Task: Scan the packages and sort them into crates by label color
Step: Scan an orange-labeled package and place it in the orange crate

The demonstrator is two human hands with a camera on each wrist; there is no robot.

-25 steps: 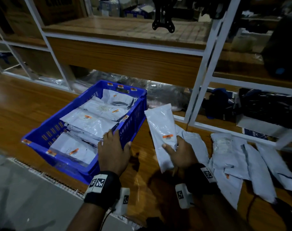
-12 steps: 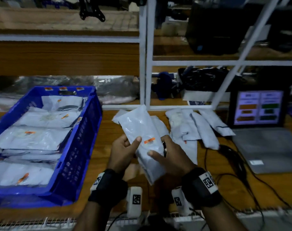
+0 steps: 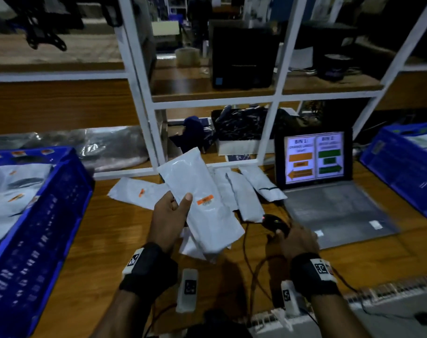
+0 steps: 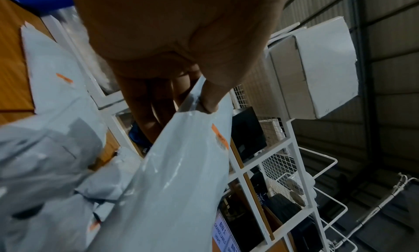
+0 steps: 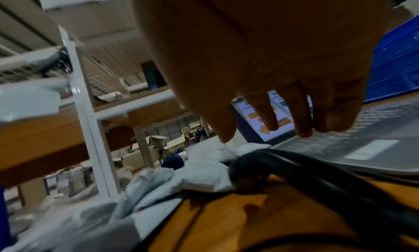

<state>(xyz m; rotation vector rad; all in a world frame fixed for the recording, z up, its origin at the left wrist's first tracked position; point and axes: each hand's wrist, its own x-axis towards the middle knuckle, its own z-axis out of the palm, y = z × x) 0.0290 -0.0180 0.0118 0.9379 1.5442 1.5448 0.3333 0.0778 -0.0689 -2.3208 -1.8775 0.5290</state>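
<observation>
While the left hand [image 3: 167,222] pinches a white package [image 3: 202,203] between thumb and curled fingers, holding it tilted above the wooden table [image 3: 85,276], the right hand [image 3: 299,242] is over a black handheld scanner [image 3: 275,223] that lies on the table just left of the laptop [image 3: 329,206]. From the right wrist view the fingers [image 5: 301,116] hang straight and slightly spread above the scanner's dark body [image 5: 294,168], not closed around it; whether the fingertips touch it I cannot tell. The held package carries an orange label [image 3: 205,200] near the thumb, and the left wrist view shows the thumb [image 4: 211,98] pressing into the plastic at the package's edge [image 4: 172,184]. More white packages [image 3: 246,191] lie in a loose row on the table behind the held one, between the shelf frame [image 3: 144,118] and the laptop, and one with an orange mark [image 3: 139,192] lies to the left of them. A blue crate [image 3: 49,228] at the left edge of the table holds several white packages with orange labels. A second blue crate [image 3: 402,167] stands at the right, beyond the laptop. On the laptop screen [image 3: 314,158] are two panels, an orange one headed BIN 1 with a left arrow and a green one beside it.
</observation>
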